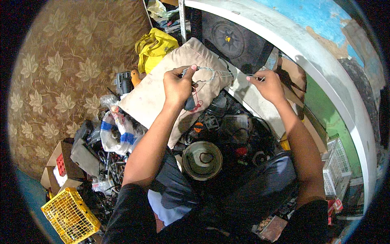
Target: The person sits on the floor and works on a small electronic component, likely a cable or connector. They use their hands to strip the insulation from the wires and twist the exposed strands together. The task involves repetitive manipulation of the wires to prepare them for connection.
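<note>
Between my two hands a thin grey wire [221,73] is stretched above a beige cushion [152,87], with several strands looped and twisted near the left end. My left hand [178,84] is closed, thumb and fingers pinching the tangled end. At the other end, my right hand [267,86] pinches the wire between thumb and forefinger. Just below the left hand hangs a thin red wire [198,102], and a dark rounded piece [189,103] shows beside it; whether the hand holds either I cannot tell.
A round metal tin [202,160] stands between my knees, among dark loose parts. Left are a blue-and-white plastic-wrapped roll [118,136], an open cardboard box [61,168] and a yellow crate [71,215]. A yellow bag [156,46] and black speaker [231,38] sit beyond; a white basket [337,166] stands right.
</note>
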{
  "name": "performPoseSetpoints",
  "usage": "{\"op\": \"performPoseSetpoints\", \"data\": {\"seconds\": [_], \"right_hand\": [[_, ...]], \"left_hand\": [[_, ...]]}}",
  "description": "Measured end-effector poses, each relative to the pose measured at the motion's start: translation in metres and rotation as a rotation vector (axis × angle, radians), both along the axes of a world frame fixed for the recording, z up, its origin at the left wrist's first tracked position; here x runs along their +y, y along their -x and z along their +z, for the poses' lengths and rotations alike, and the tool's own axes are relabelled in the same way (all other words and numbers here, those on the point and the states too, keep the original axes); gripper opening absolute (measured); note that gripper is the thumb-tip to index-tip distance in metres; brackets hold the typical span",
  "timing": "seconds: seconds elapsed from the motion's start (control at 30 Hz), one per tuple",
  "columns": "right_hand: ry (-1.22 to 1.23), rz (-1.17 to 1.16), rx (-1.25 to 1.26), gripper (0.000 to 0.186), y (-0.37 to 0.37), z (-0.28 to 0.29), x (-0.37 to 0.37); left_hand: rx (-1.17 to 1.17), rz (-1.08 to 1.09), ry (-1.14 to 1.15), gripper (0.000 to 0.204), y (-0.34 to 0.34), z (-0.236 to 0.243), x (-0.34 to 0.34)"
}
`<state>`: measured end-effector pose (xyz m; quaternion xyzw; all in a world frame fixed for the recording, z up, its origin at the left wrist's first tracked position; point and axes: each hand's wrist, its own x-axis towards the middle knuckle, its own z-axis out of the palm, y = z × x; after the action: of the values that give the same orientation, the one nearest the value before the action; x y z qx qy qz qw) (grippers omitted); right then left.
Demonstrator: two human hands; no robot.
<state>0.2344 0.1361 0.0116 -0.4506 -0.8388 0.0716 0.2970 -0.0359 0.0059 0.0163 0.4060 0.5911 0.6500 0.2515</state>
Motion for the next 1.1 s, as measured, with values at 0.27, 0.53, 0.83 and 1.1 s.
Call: {"op": "performPoseSetpoints", "data": {"seconds": [0.27, 0.53, 0.83, 1.1], "right_hand": [[0.300, -0.257, -0.344, 0.031, -0.018, -0.006, 0.005], [-0.425, -0.318, -0.186, 0.033, -0.019, -0.018, 0.010], [0.995, -0.246, 0.241, 0.043, -0.032, -0.020, 0.035], [0.940, -0.374, 0.743, 0.037, -0.040, -0.051, 0.050]], "left_hand": [[-0.019, 0.095, 0.014, 0.029, 0.014, 0.000, 0.000], [0.009, 0.111, -0.009, 0.029, 0.018, -0.004, -0.005], [0.154, 0.032, 0.018, 0.029, 0.009, -0.007, 0.000], [0.306, -0.174, 0.008, 0.023, 0.000, -0.009, -0.006]]}}
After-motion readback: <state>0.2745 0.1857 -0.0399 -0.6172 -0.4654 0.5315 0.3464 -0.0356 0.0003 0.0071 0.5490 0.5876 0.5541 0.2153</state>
